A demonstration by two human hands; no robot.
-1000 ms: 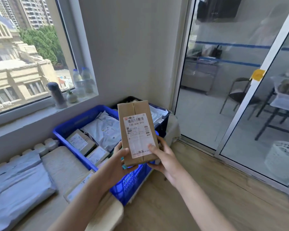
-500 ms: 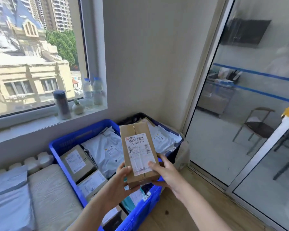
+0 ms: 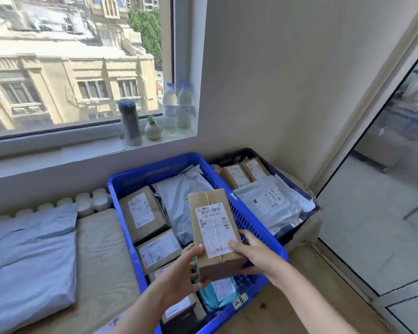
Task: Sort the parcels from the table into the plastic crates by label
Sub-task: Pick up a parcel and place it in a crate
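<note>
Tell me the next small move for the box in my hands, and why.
Probably compare the label on the cardboard box with the handwritten tags on the blue crate and dark crate before lowering it. The left hand and right hand grip it upright over the blue crate's right wall, so either crate is near. Which tag matches is unreadable.
</note>
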